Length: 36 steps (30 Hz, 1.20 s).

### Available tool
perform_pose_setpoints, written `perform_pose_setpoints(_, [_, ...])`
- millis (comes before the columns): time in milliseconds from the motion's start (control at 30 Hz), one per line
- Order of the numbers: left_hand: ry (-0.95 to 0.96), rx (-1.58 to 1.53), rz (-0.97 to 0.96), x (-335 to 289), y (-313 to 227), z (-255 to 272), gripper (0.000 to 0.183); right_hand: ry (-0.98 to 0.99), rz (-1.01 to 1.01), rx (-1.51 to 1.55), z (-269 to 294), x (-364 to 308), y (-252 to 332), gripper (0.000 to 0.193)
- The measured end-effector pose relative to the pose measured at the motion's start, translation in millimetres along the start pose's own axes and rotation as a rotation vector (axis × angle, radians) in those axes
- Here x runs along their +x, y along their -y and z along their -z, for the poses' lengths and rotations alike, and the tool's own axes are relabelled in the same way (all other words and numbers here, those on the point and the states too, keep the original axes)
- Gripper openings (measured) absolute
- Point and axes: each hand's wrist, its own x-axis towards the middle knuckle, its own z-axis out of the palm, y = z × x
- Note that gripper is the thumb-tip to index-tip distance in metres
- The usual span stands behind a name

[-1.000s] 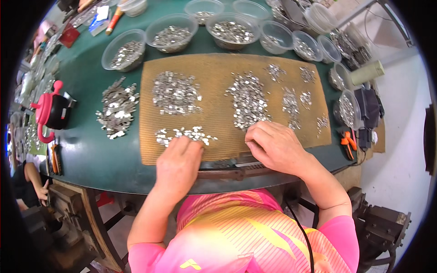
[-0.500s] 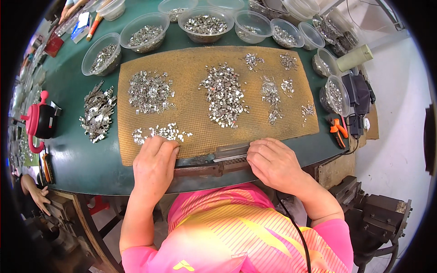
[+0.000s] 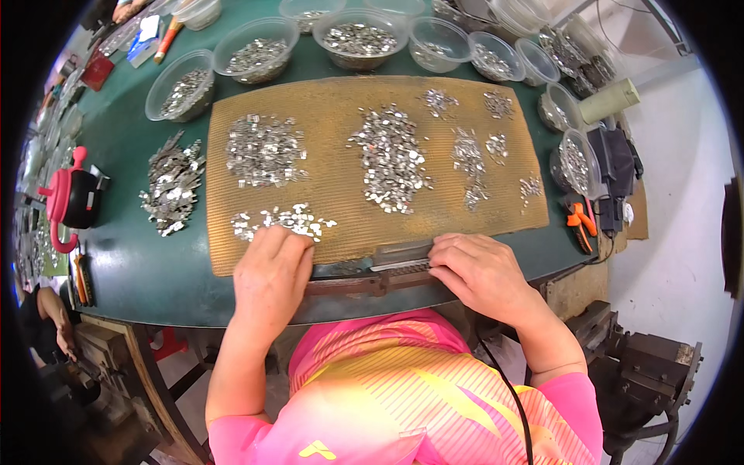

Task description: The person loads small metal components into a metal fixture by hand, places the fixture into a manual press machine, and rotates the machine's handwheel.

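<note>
My left hand (image 3: 271, 270) rests at the near left edge of the tan textured mat (image 3: 325, 209). Its fingers are curled together beside a small pile of flat shiny metal pieces (image 3: 291, 220); whatever they may hold is hidden. A long dark metal bar fixture (image 3: 341, 287) with a toothed, slotted section (image 3: 404, 273) lies along the table's front edge. At the right end of that section, my right hand (image 3: 477, 271) has thumb and fingers pinched together. Anything between those fingertips is too small to see. A flat grey metal strip (image 3: 399, 253) lies just behind the slot.
Several piles of small metal parts (image 3: 391, 159) lie on the mat. Clear plastic bowls (image 3: 360, 39) of parts line its far side. Orange-handled pliers (image 3: 579, 225) sit at right, a pink-and-black cup (image 3: 74, 200) at left. Another person's hand (image 3: 63, 335) shows at the lower left.
The whole view has shifted slightly. My hands keep nearly the same places, the left by the small pile and the right at the fixture. The other person's hand at the left has changed pose.
</note>
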Motion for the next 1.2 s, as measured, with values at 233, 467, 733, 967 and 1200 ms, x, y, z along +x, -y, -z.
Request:
perform_pose_setpoints(233, [0.008, -0.133, 0.038, -5, 4, 2, 0.014, 0.068, -0.033, -0.038, 7, 16, 10, 0.010])
perform_pose_setpoints(467, [0.003, -0.122, 0.034, -7, 8, 3, 0.014, -0.051, 0.143, 0.034, -33, 85, 15, 0.011])
perform_pose_setpoints(733, [0.013, -0.109, 0.029, -9, 7, 4, 0.013, 0.010, 0.219, -0.184, -57, 107, 23, 0.013])
perform_pose_setpoints(967, [0.016, -0.132, 0.053, -8, 4, 4, 0.014, 0.003, 0.193, -0.045, -55, 102, 14, 0.011])
perform_pose_setpoints(1200, [-0.023, -0.226, 0.115, -13, 7, 3, 0.013, -0.008, 0.142, -0.010, -6, 53, -3, 0.011])
